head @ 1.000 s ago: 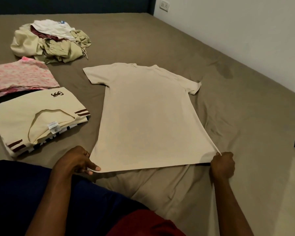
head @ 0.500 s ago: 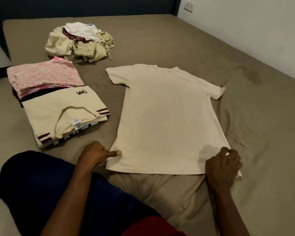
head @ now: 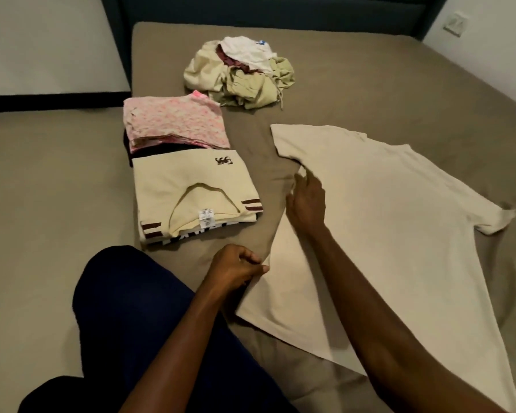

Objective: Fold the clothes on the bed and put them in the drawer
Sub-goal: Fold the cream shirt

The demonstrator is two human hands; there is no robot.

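Beige T-shirt (head: 385, 222): left hand (head: 236, 268) pinched its hem, right hand (head: 306, 204) lay open near the sleeve; uneven pulling could wrinkle it.

Left hand (head: 236, 268) low at centre frame, fingers curled tight with thumb against forefinger, forearm rising from the bottom edge. Right hand (head: 306, 201) above it, fingers extended, arm crossing diagonally from lower right.

The person wears dark navy trousers (head: 137, 317) over the bent knee, and both forearms are bare, with no sleeves, watch or rings showing.
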